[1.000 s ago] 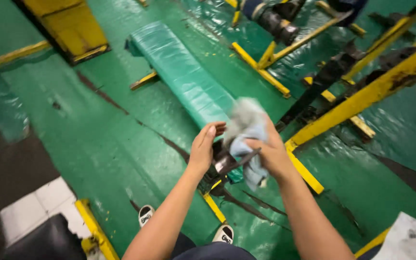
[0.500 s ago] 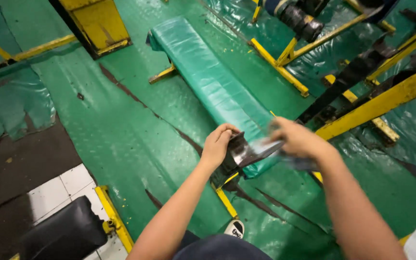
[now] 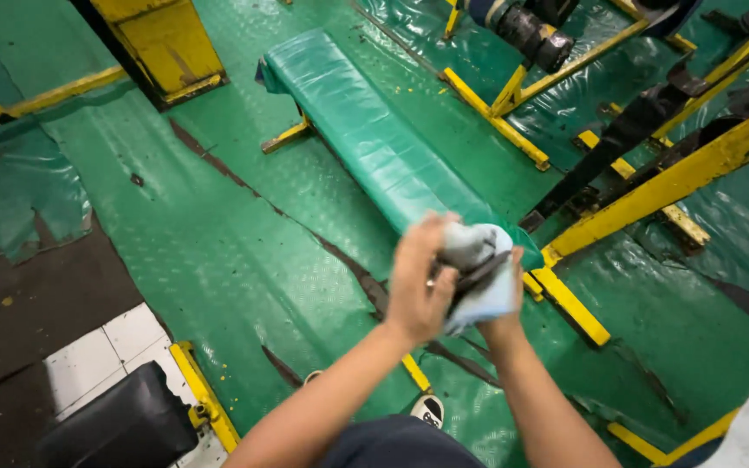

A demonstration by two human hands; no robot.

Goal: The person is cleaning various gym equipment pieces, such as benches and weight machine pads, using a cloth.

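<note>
1. At the far left the green floor covering (image 3: 218,251) is torn, and bare dark floor (image 3: 19,303) shows beneath it, with a few white tiles (image 3: 101,351) near the bottom edge.
2. A black padded seat (image 3: 106,429) sits in the bottom left corner beside a short yellow bar (image 3: 201,394).
3. A yellow post base (image 3: 162,39) stands at the top left, on the covering.
4. A long bench wrapped in green plastic (image 3: 366,139) runs from the top centre down toward the hands.
5. The left hand (image 3: 418,277) is closed around a dark metal piece (image 3: 465,277), held in the air above the near end of the bench.
6. The right hand (image 3: 504,303) grips a pale blue-grey cloth (image 3: 483,260) bunched over that piece.
7. To the right, yellow frame bars (image 3: 669,182) and black machine parts (image 3: 617,143) stand on shiny green plastic.
</note>
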